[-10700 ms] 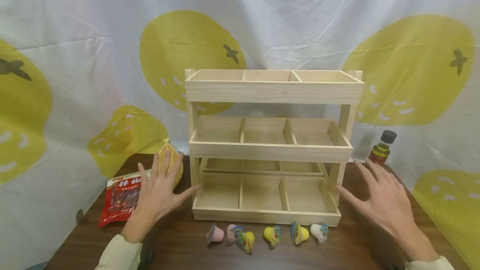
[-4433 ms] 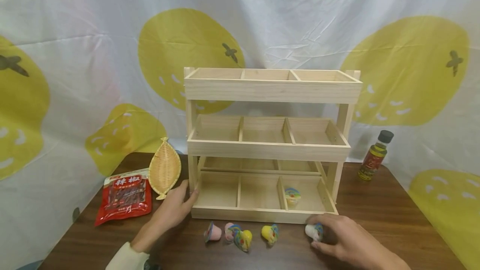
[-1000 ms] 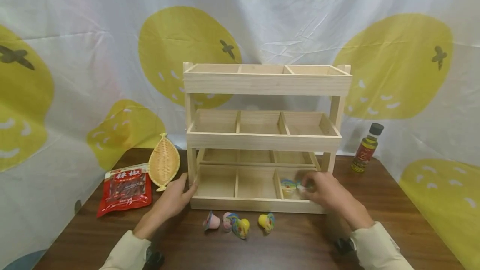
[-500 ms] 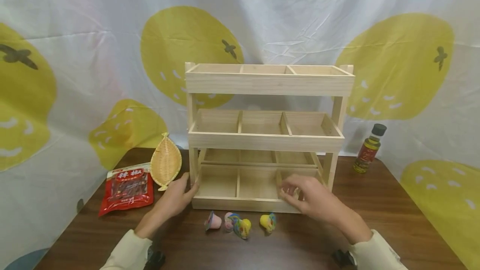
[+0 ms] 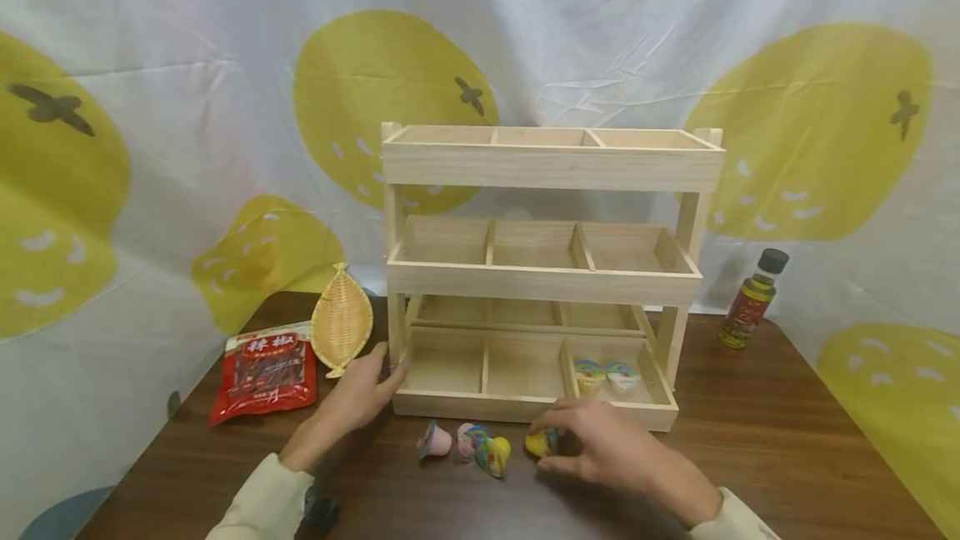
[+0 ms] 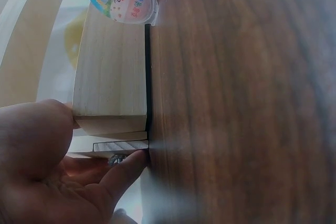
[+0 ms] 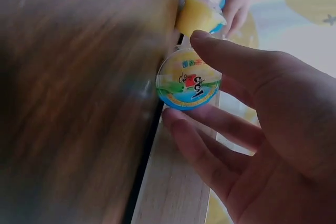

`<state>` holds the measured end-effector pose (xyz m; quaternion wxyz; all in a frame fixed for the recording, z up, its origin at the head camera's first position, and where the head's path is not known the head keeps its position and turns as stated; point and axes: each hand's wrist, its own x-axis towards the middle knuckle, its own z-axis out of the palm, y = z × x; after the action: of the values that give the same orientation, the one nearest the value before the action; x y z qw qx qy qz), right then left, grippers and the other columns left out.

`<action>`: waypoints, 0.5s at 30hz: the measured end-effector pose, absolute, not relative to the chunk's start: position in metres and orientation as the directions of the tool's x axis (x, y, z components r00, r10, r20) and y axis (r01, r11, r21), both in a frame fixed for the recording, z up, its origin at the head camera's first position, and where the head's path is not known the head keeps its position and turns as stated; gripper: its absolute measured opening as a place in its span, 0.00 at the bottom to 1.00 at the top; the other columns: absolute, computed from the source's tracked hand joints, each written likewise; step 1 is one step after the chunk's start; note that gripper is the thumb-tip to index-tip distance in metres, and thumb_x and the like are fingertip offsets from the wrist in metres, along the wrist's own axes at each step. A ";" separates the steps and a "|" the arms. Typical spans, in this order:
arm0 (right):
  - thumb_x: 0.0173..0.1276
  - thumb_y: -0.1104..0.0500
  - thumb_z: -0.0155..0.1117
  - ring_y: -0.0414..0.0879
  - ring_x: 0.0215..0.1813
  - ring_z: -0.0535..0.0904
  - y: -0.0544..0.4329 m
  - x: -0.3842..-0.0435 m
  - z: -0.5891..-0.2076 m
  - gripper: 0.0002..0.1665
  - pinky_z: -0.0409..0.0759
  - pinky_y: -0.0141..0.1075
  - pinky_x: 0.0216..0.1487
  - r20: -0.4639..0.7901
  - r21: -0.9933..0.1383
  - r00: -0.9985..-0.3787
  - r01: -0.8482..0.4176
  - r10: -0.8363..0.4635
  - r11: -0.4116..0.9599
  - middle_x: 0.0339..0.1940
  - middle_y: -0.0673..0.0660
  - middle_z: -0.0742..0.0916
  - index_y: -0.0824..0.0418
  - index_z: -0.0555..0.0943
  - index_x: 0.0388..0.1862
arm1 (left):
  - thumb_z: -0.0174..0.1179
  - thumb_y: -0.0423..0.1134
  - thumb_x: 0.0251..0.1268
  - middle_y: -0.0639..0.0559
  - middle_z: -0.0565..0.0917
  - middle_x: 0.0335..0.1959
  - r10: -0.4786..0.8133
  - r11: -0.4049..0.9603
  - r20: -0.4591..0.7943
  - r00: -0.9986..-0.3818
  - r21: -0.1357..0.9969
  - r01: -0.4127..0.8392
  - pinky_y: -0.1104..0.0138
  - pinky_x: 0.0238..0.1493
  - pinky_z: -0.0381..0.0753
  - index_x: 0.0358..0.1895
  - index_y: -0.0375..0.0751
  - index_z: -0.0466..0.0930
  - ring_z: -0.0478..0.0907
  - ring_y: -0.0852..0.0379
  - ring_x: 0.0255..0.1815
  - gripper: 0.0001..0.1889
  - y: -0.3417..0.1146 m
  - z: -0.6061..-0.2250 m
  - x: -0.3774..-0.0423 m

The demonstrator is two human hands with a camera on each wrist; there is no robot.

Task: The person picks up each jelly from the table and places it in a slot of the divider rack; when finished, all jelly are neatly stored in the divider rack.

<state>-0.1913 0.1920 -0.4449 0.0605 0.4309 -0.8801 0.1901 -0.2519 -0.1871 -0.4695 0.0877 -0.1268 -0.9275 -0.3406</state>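
A three-tier wooden shelf (image 5: 555,165) with divided compartments stands on the table. My left hand (image 5: 362,390) holds its lower left side, thumb at the front and fingers alongside the end in the left wrist view. My right hand (image 5: 607,448) is around a yellow jelly cup (image 5: 538,442) before the bottom tier. In the right wrist view, the cup's printed lid (image 7: 189,80) lies between thumb and fingers, without a plain grip. A pink jelly cup (image 5: 436,442), another pink one (image 5: 469,438) and a yellow one (image 5: 494,455) lie left of it.
Two jelly cups, one yellowish (image 5: 590,375) and one white (image 5: 622,377), sit in the bottom right compartment. A red food packet (image 5: 270,373) and a woven basket (image 5: 342,319) lie left of the shelf. An oil bottle (image 5: 747,302) stands at the right.
My right hand set the white jelly cup beside the yellowish one in the bottom right compartment, then came out and down left to a yellow cup. My left hand keeps its place.
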 end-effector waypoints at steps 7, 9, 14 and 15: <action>0.69 0.47 0.81 0.33 0.39 0.83 0.191 -0.193 -0.450 0.18 0.84 0.30 0.40 0.282 -0.376 -0.638 -0.761 -0.717 0.529 0.45 0.44 0.90 0.52 0.91 0.53 | 0.60 0.44 0.84 0.38 0.88 0.49 0.171 0.736 0.233 -0.957 0.616 0.282 0.44 0.56 0.85 0.67 0.29 0.75 0.86 0.43 0.53 0.22 -0.187 -0.469 -0.252; 0.69 0.47 0.80 0.33 0.38 0.83 0.191 -0.193 -0.450 0.18 0.84 0.29 0.39 0.286 -0.392 -0.638 -0.759 -0.715 0.520 0.45 0.44 0.90 0.52 0.91 0.53 | 0.60 0.43 0.84 0.38 0.88 0.49 0.173 0.734 0.229 -0.958 0.619 0.280 0.44 0.56 0.85 0.67 0.29 0.75 0.86 0.44 0.53 0.22 -0.187 -0.469 -0.252; 0.67 0.49 0.82 0.33 0.37 0.82 0.191 -0.192 -0.449 0.19 0.84 0.28 0.38 0.272 -0.417 -0.645 -0.748 -0.714 0.517 0.46 0.46 0.90 0.53 0.91 0.54 | 0.60 0.44 0.84 0.39 0.88 0.48 0.174 0.734 0.228 -0.958 0.619 0.280 0.45 0.55 0.86 0.67 0.29 0.75 0.86 0.44 0.52 0.22 -0.187 -0.469 -0.251; 0.67 0.48 0.82 0.33 0.38 0.83 0.190 -0.191 -0.448 0.20 0.84 0.29 0.38 0.269 -0.419 -0.647 -0.746 -0.714 0.518 0.46 0.46 0.90 0.54 0.91 0.54 | 0.60 0.44 0.84 0.39 0.88 0.48 0.173 0.736 0.229 -0.958 0.617 0.280 0.45 0.55 0.86 0.66 0.29 0.75 0.86 0.44 0.52 0.22 -0.187 -0.469 -0.251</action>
<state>-0.1914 0.1905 -0.4485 0.0312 0.4191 -0.8706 0.2558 -0.2510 -0.1874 -0.4692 0.0782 -0.1218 -0.9283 -0.3425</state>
